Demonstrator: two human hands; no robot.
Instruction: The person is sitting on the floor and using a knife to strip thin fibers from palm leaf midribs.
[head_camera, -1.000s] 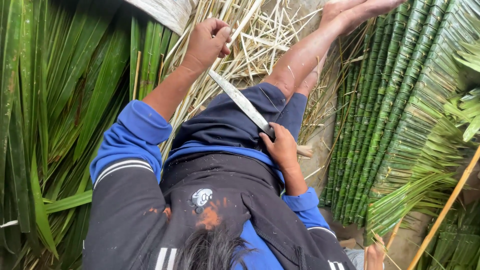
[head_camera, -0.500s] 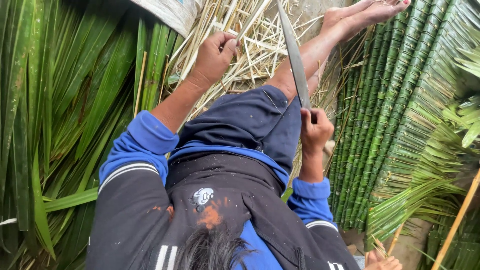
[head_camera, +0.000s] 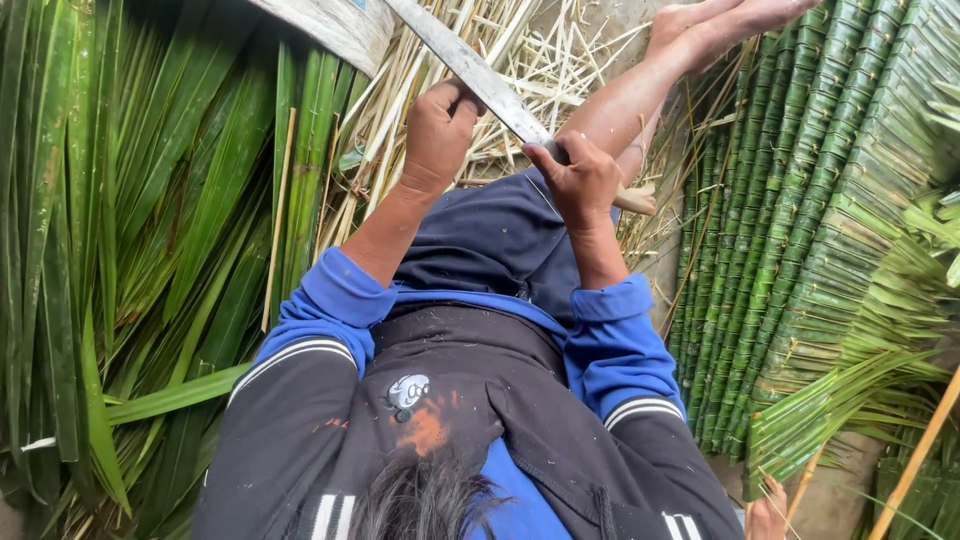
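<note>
Green palm leaves flank knife in right hand.

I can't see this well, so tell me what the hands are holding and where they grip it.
The right hand grips a long knife by its handle. The left hand is closed by the blade; what it holds cannot be told.

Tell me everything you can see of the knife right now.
The knife has a long, flat, dull grey blade that looks like worn metal. It slants from the top of the view down and right, over the pale dry strips. The right hand is closed round its handle, which is mostly hidden; a pale stub shows past the fist. The left hand, closed as a fist, sits against the blade's lower edge; whether it grips a strip is unclear.
</note>
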